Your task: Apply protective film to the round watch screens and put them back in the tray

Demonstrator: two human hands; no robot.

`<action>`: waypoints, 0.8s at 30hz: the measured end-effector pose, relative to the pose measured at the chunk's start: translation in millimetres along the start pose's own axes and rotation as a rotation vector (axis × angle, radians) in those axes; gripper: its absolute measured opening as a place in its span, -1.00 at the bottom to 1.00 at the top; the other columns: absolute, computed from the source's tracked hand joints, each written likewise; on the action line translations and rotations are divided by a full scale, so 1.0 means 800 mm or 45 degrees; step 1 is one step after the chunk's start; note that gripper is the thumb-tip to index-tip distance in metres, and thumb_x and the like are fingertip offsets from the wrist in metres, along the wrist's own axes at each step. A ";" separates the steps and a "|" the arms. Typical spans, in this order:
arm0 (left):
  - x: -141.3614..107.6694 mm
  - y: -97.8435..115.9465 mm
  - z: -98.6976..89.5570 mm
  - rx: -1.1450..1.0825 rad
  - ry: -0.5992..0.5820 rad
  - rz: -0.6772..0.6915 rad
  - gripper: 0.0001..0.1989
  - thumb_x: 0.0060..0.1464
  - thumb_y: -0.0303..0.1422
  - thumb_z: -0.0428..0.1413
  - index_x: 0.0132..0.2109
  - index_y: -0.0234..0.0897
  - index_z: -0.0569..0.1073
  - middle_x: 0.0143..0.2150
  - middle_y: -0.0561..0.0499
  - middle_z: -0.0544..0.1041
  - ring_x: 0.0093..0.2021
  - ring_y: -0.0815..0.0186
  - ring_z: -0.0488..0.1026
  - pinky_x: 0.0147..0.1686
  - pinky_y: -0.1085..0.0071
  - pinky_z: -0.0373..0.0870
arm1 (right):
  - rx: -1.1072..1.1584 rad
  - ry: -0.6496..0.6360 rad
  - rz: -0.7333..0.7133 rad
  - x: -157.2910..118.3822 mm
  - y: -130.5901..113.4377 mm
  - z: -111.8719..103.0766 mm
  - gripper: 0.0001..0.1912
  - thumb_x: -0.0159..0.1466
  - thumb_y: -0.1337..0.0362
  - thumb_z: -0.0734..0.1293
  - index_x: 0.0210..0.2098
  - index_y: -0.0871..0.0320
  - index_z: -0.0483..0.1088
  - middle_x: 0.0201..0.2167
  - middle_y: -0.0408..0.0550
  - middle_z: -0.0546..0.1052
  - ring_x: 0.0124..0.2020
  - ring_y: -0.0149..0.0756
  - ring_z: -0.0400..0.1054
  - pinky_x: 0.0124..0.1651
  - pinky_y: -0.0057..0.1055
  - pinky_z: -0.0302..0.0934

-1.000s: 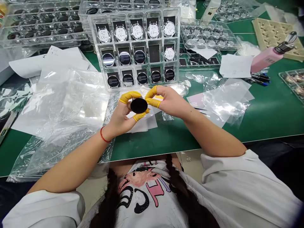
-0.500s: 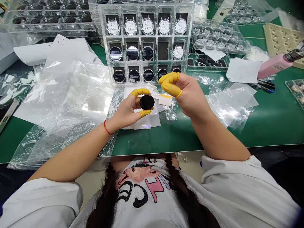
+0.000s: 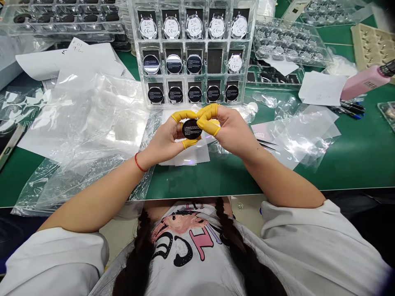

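My left hand [image 3: 165, 139], yellow finger cots on its fingertips, holds a round black watch head [image 3: 190, 130] by its rim, screen facing up. White printed lines show across the screen, on what looks like a screen film. At the upper right edge of the screen, the cotted thumb and finger of my right hand [image 3: 228, 129] are pinched together on the film's edge; the fingers cover that corner. Just beyond stands a clear tilted tray [image 3: 182, 77] of watch heads, some showing printed black screens, others silver backs; one middle-row pocket shows only black lining.
Tweezers [image 3: 267, 143] lie beside my right wrist. Clear plastic bags [image 3: 89, 119] and white papers cover the left side. A pink bottle [image 3: 361, 84], pens [image 3: 350, 109] and film sheets [image 3: 308, 137] are on the right. More trays [image 3: 290, 43] stand at the back.
My right hand has come down and left to the watch head. The screen, plain black before, now shows white print. The view has shifted slightly, with the tray higher in it.
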State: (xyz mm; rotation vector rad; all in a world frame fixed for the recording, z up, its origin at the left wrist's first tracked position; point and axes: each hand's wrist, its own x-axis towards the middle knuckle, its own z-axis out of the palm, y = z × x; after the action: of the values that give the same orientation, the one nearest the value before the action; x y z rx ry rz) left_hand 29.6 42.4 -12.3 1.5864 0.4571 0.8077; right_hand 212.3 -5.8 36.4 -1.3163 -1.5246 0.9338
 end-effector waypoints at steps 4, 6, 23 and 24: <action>-0.001 -0.002 0.001 0.008 0.004 -0.018 -0.40 -0.03 -0.23 0.35 0.09 -0.17 0.26 -0.19 0.04 0.58 -0.20 0.27 0.64 -0.08 0.29 0.59 | -0.019 0.007 0.003 0.000 0.001 0.001 -0.78 0.21 0.12 0.40 -0.44 0.11 0.41 -0.23 -0.11 0.53 -0.10 -0.27 0.39 0.10 -0.17 0.25; -0.001 -0.002 0.001 0.017 0.005 -0.018 -0.40 -0.03 -0.24 0.35 0.09 -0.17 0.25 -0.20 0.04 0.59 -0.20 0.27 0.64 -0.08 0.30 0.59 | -0.028 0.013 -0.003 0.000 0.001 0.002 -0.78 0.21 0.11 0.40 -0.44 0.11 0.41 -0.22 -0.11 0.53 -0.09 -0.27 0.39 0.11 -0.16 0.24; -0.001 0.001 0.002 0.021 0.012 -0.027 -0.41 -0.02 -0.26 0.34 0.07 -0.16 0.22 -0.19 0.04 0.60 -0.18 0.26 0.65 -0.09 0.30 0.60 | -0.040 0.041 -0.014 -0.001 0.003 0.003 -0.75 0.21 0.08 0.40 -0.45 0.10 0.39 -0.22 -0.11 0.54 -0.10 -0.28 0.40 0.11 -0.17 0.25; -0.001 0.002 0.002 0.024 0.012 -0.029 -0.41 -0.02 -0.25 0.34 0.07 -0.16 0.22 -0.19 0.05 0.60 -0.18 0.26 0.65 -0.09 0.30 0.60 | -0.040 0.041 -0.017 -0.001 0.003 0.003 -0.75 0.21 0.08 0.40 -0.45 0.10 0.39 -0.22 -0.11 0.54 -0.10 -0.28 0.40 0.10 -0.17 0.25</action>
State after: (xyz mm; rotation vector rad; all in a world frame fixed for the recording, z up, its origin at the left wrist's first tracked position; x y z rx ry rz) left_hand 29.9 40.0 -11.2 1.5928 0.4904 0.7956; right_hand 210.6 -6.3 33.4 -1.3360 -1.5275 0.8794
